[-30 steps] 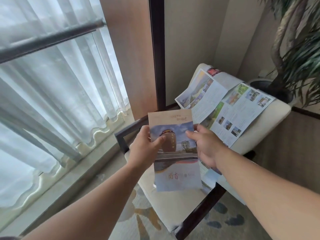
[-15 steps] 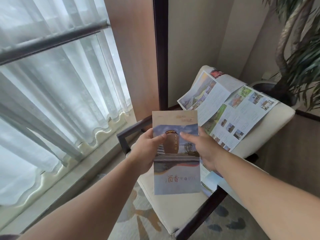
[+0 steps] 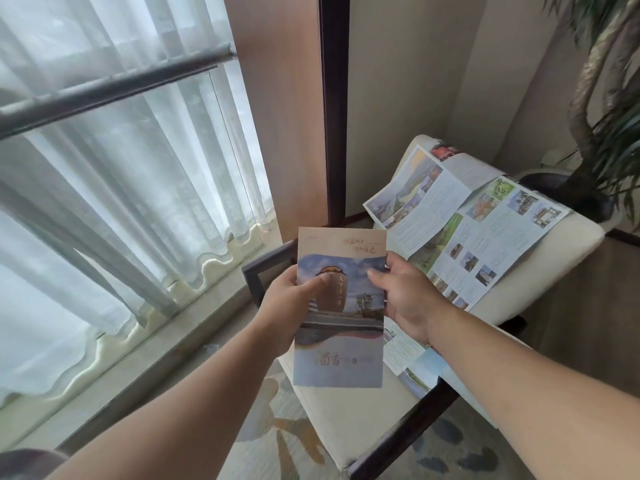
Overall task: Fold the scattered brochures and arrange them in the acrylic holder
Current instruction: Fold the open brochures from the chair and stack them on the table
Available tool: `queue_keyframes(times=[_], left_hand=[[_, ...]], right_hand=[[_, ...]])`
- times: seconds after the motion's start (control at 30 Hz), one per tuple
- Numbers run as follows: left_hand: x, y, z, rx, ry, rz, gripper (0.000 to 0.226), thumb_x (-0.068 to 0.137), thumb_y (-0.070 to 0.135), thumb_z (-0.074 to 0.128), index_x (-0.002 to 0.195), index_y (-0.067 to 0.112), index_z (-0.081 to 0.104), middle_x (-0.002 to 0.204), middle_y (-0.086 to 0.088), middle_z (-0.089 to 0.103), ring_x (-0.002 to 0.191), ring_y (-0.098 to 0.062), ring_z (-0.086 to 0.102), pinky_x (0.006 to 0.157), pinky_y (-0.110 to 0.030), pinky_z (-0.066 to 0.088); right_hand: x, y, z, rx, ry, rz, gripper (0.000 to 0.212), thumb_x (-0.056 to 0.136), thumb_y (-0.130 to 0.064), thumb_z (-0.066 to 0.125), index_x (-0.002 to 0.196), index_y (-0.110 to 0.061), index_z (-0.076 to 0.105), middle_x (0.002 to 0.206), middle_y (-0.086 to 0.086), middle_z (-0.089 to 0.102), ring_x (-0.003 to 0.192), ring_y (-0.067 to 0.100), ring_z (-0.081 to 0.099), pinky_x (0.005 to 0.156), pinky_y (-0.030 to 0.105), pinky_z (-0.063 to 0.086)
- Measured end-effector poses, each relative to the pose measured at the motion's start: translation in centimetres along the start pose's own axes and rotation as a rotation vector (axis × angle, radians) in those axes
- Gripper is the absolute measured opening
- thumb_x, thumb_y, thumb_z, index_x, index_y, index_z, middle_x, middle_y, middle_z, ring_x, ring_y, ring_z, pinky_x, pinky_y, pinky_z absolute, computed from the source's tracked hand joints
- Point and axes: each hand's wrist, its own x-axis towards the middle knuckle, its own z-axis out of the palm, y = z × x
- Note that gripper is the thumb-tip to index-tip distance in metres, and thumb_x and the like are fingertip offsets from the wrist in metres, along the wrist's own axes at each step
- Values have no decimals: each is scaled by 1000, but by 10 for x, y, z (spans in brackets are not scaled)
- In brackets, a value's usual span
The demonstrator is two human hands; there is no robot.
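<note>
I hold a folded brochure upright in front of me; its cover shows a large jar under a blue sky. My left hand grips its left edge with the thumb on the cover. My right hand pinches its right edge. Two unfolded brochures lie spread on the cream chair cushion behind: one at the back left, one overlapping it on the right. Another unfolded brochure lies partly hidden under my right forearm. No acrylic holder is in view.
The chair has a dark wooden frame and stands on a patterned carpet. Sheer curtains cover the window on the left. A potted plant stands in the right corner behind the chair.
The folded brochure stays in both hands, raised slightly. My right hand's fingers have shifted up along its right edge.
</note>
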Motion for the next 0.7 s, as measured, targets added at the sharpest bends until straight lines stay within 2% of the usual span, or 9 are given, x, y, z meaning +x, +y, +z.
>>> queue_keyframes(times=[0.1, 0.17, 0.27, 0.33, 0.43, 0.57, 0.7], left_hand=[[-5, -4, -2, -55, 42, -2, 22, 91, 22, 67, 111, 12, 67, 104, -15, 74, 93, -38, 71, 88, -60, 54], [-8, -5, -8, -120, 53, -13, 24, 93, 19, 64, 115, 10, 65, 107, -16, 73, 94, -38, 71, 87, -56, 55], [-19, -12, -23, -126, 87, 7, 26, 92, 17, 64, 117, 9, 63, 107, -16, 73, 92, -36, 71, 80, -47, 58], [-30, -18, -39, -88, 146, 21, 28, 92, 19, 64, 119, 12, 61, 108, -14, 73, 94, -35, 71, 83, -50, 58], [-54, -31, -72, 32, 272, 37, 26, 89, 20, 64, 114, 14, 60, 107, -12, 72, 96, -32, 70, 89, -56, 55], [-100, -58, -132, 333, 409, 46, 17, 93, 22, 60, 109, 19, 56, 98, -1, 73, 85, -17, 72, 79, -45, 60], [-151, -102, -208, 381, 545, -11, 10, 94, 24, 60, 103, 23, 56, 92, 2, 73, 82, -14, 71, 77, -44, 59]], right_hand=[[4, 5, 4, -217, 91, -33, 21, 98, -21, 57, 118, -28, 54, 123, 3, 63, 108, 27, 63, 92, 51, 54], [7, 7, 10, -257, 113, -13, 35, 94, -30, 62, 126, -28, 47, 128, -2, 56, 112, 25, 60, 96, 50, 51], [11, 12, 29, -194, -5, 20, 21, 97, -25, 57, 118, -20, 59, 110, 2, 73, 95, 25, 72, 81, 45, 58], [12, 16, 50, -199, -41, 6, 14, 99, -21, 55, 108, -24, 65, 101, 2, 76, 89, 24, 74, 76, 45, 61], [14, 27, 88, -243, -51, 17, 12, 100, -22, 54, 106, -24, 64, 103, 3, 75, 94, 27, 72, 82, 49, 59], [10, 53, 153, -298, -124, 77, 12, 100, -22, 54, 103, -23, 65, 102, 3, 75, 92, 27, 72, 84, 52, 58], [-7, 93, 234, -481, -260, 125, 6, 96, -21, 59, 99, -23, 63, 99, 5, 74, 88, 26, 73, 82, 52, 59]])
